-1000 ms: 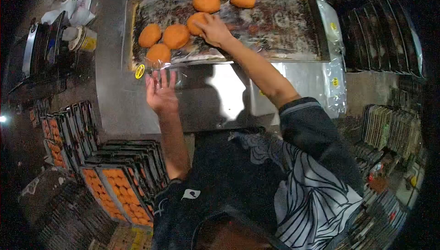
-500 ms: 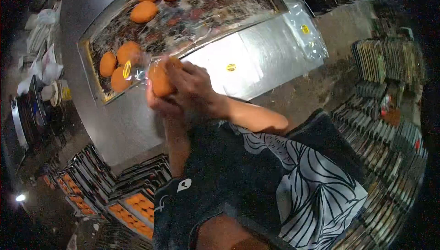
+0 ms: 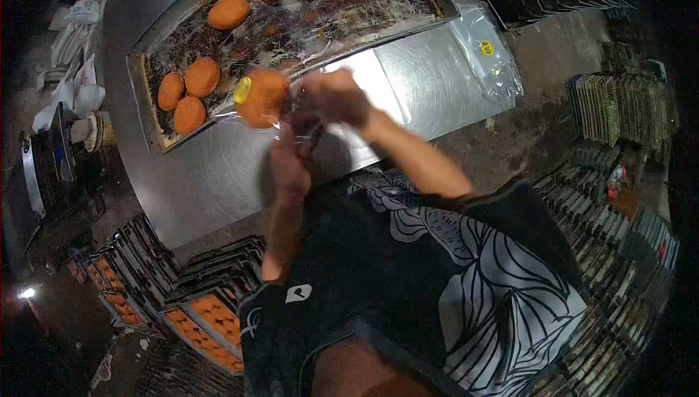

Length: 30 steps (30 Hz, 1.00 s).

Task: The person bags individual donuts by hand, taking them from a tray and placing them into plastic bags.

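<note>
A clear plastic bag with a yellow sticker (image 3: pixel 242 90) hangs over the near edge of the baking tray, filled with a round orange-brown bun (image 3: pixel 263 98). My left hand (image 3: pixel 291 168) is closed at the bag's gathered mouth, just below the bun. Right beside it my right hand (image 3: pixel 335 98), smeared by motion, grips the same end of the bag with bent fingers. Several loose buns (image 3: pixel 202 77) lie on the dark, greasy baking tray (image 3: pixel 349 11) beyond my hands.
The tray rests on a shiny metal table (image 3: pixel 196 193). More clear bags (image 3: pixel 484 48) with yellow stickers lie at its right. Stacked trays (image 3: pixel 619 109) stand on the right, and a rack with trays of buns (image 3: pixel 211 324) stands at the lower left.
The bun is now inside the bag, with my hands drawn back to the bag's mouth. My right hand has shifted right and up, off the bun; my left hand has moved right.
</note>
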Each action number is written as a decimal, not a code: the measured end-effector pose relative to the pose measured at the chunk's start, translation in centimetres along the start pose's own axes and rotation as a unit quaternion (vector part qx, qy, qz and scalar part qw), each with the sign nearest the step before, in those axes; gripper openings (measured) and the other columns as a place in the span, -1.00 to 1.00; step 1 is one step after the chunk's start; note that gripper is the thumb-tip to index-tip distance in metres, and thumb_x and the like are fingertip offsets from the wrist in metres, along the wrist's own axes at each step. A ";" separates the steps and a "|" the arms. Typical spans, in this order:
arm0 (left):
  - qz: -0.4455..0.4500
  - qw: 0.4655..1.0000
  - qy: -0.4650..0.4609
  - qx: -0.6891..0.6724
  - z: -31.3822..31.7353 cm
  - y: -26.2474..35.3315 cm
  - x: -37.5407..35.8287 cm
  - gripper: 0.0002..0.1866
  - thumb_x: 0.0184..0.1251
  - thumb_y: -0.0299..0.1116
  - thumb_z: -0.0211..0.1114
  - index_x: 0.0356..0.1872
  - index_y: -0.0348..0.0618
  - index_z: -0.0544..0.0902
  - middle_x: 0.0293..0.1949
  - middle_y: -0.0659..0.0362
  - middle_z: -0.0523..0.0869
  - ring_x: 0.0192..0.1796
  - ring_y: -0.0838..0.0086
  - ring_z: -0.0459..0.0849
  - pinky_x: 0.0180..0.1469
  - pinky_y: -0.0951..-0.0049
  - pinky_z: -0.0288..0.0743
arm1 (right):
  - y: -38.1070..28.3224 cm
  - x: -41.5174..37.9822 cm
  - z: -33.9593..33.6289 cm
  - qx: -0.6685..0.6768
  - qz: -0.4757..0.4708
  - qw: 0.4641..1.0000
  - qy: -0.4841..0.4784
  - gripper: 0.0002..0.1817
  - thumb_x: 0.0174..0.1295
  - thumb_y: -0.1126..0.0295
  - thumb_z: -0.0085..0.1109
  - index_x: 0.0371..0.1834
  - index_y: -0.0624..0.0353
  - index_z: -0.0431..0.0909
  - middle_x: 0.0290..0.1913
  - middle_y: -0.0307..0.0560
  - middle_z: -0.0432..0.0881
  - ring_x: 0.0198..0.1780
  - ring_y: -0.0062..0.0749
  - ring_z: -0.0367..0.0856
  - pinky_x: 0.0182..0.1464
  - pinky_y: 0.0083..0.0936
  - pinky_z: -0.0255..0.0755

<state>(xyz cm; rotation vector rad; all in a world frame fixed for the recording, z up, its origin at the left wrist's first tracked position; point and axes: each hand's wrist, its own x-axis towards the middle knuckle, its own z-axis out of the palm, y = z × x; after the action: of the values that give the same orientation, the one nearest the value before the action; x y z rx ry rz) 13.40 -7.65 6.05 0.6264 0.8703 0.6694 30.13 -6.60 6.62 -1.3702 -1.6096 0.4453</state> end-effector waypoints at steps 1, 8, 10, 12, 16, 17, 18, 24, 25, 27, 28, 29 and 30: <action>0.010 0.987 -0.040 0.155 -0.8 -1.3 0.3 -0.80 0.17 -0.29 0.12 -0.27 -0.20 0.49 -0.32 0.13 0.58 -0.25 0.41 0.55 -0.15 0.41 0.42 | -0.5 2.8 -1.9 0.041 0.114 0.990 0.072 -0.78 0.01 0.25 0.11 -0.55 0.19 0.56 -0.67 -0.09 0.49 -0.68 -0.32 0.45 -0.52 -0.46 0.36; 0.389 0.538 -0.336 0.668 -0.9 -10.5 4.9 -0.79 -0.11 -0.37 0.24 -0.37 -0.11 0.52 -0.41 0.14 0.49 -0.29 0.29 0.49 -0.22 0.35 0.41 | -1.6 10.7 -3.1 -0.087 -0.140 0.974 0.154 -0.52 -0.04 0.33 0.12 0.01 0.19 0.34 -0.09 0.11 0.46 -0.13 -0.10 0.48 -0.10 -0.35 0.36; 0.377 0.569 -0.350 0.642 -1.4 -10.1 6.2 -0.81 -0.05 -0.36 0.20 -0.36 -0.17 0.52 -0.42 0.14 0.52 -0.30 0.30 0.51 -0.25 0.37 0.42 | -2.4 1.7 -4.3 0.090 0.106 0.988 -0.071 -0.51 -0.06 0.32 0.18 0.00 0.19 0.37 -0.09 0.07 0.50 -0.12 -0.27 0.51 -0.03 -0.45 0.35; 0.264 0.714 -0.330 0.558 -2.7 -9.6 6.9 -0.81 0.02 -0.37 0.16 -0.31 -0.19 0.52 -0.42 0.13 0.54 -0.29 0.33 0.53 -0.25 0.42 0.43 | -3.2 -6.3 -5.3 0.164 0.309 0.910 -0.222 -0.77 -0.04 0.36 0.16 -0.30 0.20 0.53 -0.45 -0.03 0.57 -0.43 -0.38 0.53 -0.30 -0.44 0.40; 0.077 0.882 -0.224 0.407 3.1 -4.1 4.1 -0.74 0.17 -0.36 0.09 -0.15 -0.24 0.52 -0.32 0.13 0.61 -0.29 0.49 0.55 -0.23 0.56 0.41 | -4.2 -10.3 -4.7 0.171 0.290 0.938 -0.088 -0.86 0.01 0.39 0.11 -0.45 0.24 0.44 -0.58 -0.06 0.47 -0.51 -0.36 0.44 -0.39 -0.47 0.33; 0.040 0.914 -0.215 0.343 4.2 -3.4 3.6 -0.73 0.16 -0.35 0.11 -0.15 -0.25 0.53 -0.29 0.14 0.61 -0.30 0.53 0.54 -0.23 0.57 0.40 | -4.1 -9.4 -4.5 0.175 0.337 0.925 -0.026 -0.86 0.02 0.39 0.11 -0.44 0.23 0.45 -0.58 -0.03 0.47 -0.49 -0.29 0.48 -0.36 -0.43 0.34; 0.000 0.932 -0.205 0.300 6.1 -1.8 2.4 -0.74 0.11 -0.31 0.17 -0.25 -0.28 0.58 -0.32 0.14 0.62 -0.33 0.55 0.54 -0.27 0.57 0.40 | -4.0 -9.1 -5.0 0.148 0.315 0.936 -0.044 -0.85 0.05 0.38 0.08 -0.44 0.25 0.42 -0.58 0.01 0.47 -0.50 -0.22 0.48 -0.38 -0.41 0.34; 0.106 0.887 -0.143 0.426 4.4 -3.8 3.3 -0.76 0.00 -0.27 0.24 -0.46 -0.28 0.62 -0.56 0.19 0.62 -0.45 0.57 0.54 -0.39 0.59 0.38 | -2.8 -12.1 -3.1 -0.082 0.312 0.946 -0.011 -0.82 0.17 0.37 -0.10 -0.31 0.29 0.28 -0.62 0.12 0.46 -0.63 -0.03 0.46 -0.60 -0.28 0.30; 0.194 0.876 -0.142 0.417 4.4 -3.9 3.2 -0.79 -0.02 -0.30 0.25 -0.49 -0.27 0.62 -0.57 0.18 0.62 -0.46 0.58 0.54 -0.41 0.60 0.37 | -2.3 -12.0 -2.4 -0.078 0.325 0.942 0.017 -0.80 0.17 0.37 -0.11 -0.25 0.29 0.28 -0.64 0.09 0.46 -0.66 -0.09 0.47 -0.63 -0.28 0.30; 0.133 0.920 -0.079 0.359 6.7 -0.3 1.5 -0.87 -0.08 -0.40 0.29 -0.51 -0.24 0.63 -0.58 0.19 0.58 -0.48 0.57 0.51 -0.43 0.58 0.36 | -3.4 -8.6 -3.3 0.224 0.482 0.847 -0.022 -0.64 0.19 0.43 -0.18 0.06 0.29 0.22 -0.57 -0.13 0.49 -0.65 -0.52 0.48 -0.70 -0.53 0.33; 0.184 0.907 -0.052 0.376 7.1 0.6 1.1 -0.90 -0.08 -0.43 0.29 -0.53 -0.24 0.63 -0.59 0.19 0.55 -0.50 0.56 0.48 -0.43 0.56 0.35 | -1.3 -7.6 -2.7 0.487 0.493 0.719 0.051 -0.64 0.20 0.42 -0.18 0.07 0.29 0.21 -0.47 -0.15 0.49 -0.54 -0.56 0.49 -0.62 -0.59 0.36; 0.233 0.891 -0.025 0.390 7.1 0.9 0.8 -0.92 -0.09 -0.45 0.30 -0.55 -0.25 0.63 -0.59 0.19 0.51 -0.51 0.54 0.46 -0.43 0.55 0.34 | 0.9 -6.4 -2.2 0.705 0.461 0.526 0.119 -0.63 0.22 0.42 -0.18 0.09 0.29 0.21 -0.37 -0.16 0.50 -0.42 -0.60 0.51 -0.54 -0.66 0.40; 0.212 0.855 -0.071 0.467 5.9 0.7 0.8 -0.72 -0.04 -0.32 0.31 -0.28 -0.24 0.59 -0.44 0.20 0.53 -0.37 0.48 0.46 -0.26 0.54 0.36 | 0.5 -4.1 -2.9 0.646 0.443 0.611 0.117 -0.63 0.23 0.37 -0.17 0.08 0.29 0.22 -0.27 -0.13 0.47 -0.29 -0.59 0.47 -0.37 -0.64 0.40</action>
<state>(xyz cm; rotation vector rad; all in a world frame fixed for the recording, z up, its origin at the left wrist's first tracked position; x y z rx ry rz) 18.55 -7.92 9.15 1.7682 0.8991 0.5476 32.51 -11.02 5.99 -0.7958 0.0428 1.5441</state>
